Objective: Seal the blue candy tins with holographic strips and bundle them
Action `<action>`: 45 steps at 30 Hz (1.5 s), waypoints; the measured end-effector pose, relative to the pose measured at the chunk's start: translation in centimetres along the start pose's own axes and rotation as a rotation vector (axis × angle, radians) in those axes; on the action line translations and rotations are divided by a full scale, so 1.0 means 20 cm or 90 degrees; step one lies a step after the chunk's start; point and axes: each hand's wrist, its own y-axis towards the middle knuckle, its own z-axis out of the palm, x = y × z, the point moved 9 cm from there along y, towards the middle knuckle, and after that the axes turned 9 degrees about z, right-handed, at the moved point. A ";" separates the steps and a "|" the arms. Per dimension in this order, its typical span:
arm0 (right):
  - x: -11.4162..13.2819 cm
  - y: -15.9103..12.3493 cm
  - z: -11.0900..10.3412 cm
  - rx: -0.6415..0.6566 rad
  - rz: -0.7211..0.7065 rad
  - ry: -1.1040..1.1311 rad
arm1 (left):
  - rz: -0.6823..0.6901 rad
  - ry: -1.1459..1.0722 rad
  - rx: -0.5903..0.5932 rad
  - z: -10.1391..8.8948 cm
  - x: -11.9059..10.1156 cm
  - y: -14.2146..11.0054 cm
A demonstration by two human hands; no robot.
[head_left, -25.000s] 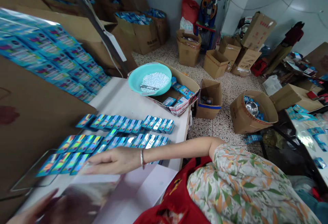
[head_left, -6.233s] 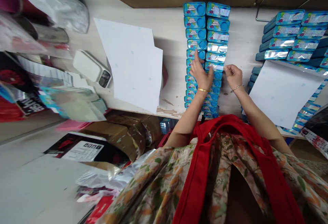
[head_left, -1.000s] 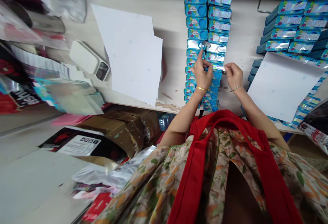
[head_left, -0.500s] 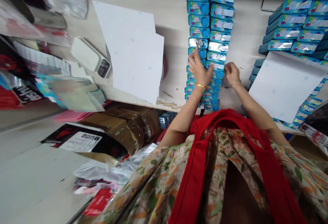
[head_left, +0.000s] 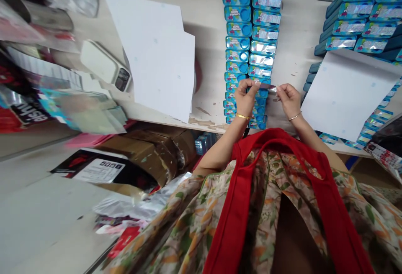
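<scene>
Fingers of both my hands are closed in a pinch on one thin, shiny strip (head_left: 266,86): my left hand (head_left: 246,96) has its nine o'clock end, my right hand (head_left: 288,98) its three o'clock end. It crosses above the two columns of blue boxes (head_left: 237,13), over the one on the three o'clock side; whether it touches them I cannot tell. Both columns run toward twelve o'clock on my white table (head_left: 295,35). At three o'clock lies a white sheet (head_left: 345,94), with stacked boxes (head_left: 348,10) at two. White papers (head_left: 160,65) sit toward half past nine; my red apron (head_left: 226,224) fills six o'clock.
</scene>
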 end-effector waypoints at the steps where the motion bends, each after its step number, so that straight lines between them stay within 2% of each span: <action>1: 0.01 0.01 -0.01 -0.017 -0.013 -0.013 | 0.013 0.017 -0.011 -0.01 0.02 0.01; 6: 0.01 0.09 0.00 -0.065 -0.078 -0.106 | 0.102 0.139 -0.045 -0.04 0.05 0.07; 13: -0.07 0.15 0.01 -0.070 -0.105 -0.199 | 0.111 0.249 -0.025 -0.02 0.07 0.05; 18: -0.22 0.19 0.05 -0.045 -0.044 -0.136 | 0.108 0.322 -0.040 -0.03 0.06 0.05; 22: -0.41 0.24 0.14 -0.063 0.050 -0.067 | 0.111 0.358 -0.071 -0.06 0.05 0.06; 24: -0.43 0.25 0.19 -0.076 0.074 -0.075 | 0.102 0.378 -0.057 -0.07 0.05 0.06; 26: -0.35 0.26 0.18 -0.070 0.059 -0.109 | 0.091 0.393 -0.047 -0.10 0.04 0.07; 28: -0.14 0.25 0.09 -0.066 -0.015 -0.173 | 0.103 0.371 -0.040 -0.09 0.01 0.09; 29: 0.00 0.24 -0.01 -0.084 -0.073 -0.218 | 0.121 0.336 -0.030 -0.07 -0.02 0.10; 31: 0.30 0.17 -0.29 -0.204 -0.174 -0.334 | 0.163 0.221 0.014 0.06 -0.08 0.14; 33: 0.51 0.06 -0.60 -0.370 -0.230 -0.452 | 0.198 0.096 0.090 0.28 -0.15 0.19; 34: 0.55 0.00 -0.73 -0.432 -0.242 -0.509 | 0.213 0.048 0.137 0.42 -0.18 0.21; 36: 0.50 -0.07 -0.88 -0.436 -0.216 -0.601 | 0.250 0.009 0.245 0.71 -0.25 0.23; 38: 0.33 -0.12 -0.92 -0.365 -0.150 -0.662 | 0.300 0.050 0.360 1.00 -0.28 0.22; 40: 0.17 -0.18 -0.91 -0.312 -0.086 -0.682 | 0.340 0.139 0.449 1.21 -0.27 0.19; 42: 0.10 -0.22 -0.88 -0.272 -0.049 -0.675 | 0.354 0.236 0.502 1.34 -0.24 0.16; 45: 0.20 -0.22 -0.86 -0.194 -0.090 -0.632 | 0.345 0.383 0.562 1.39 -0.24 0.10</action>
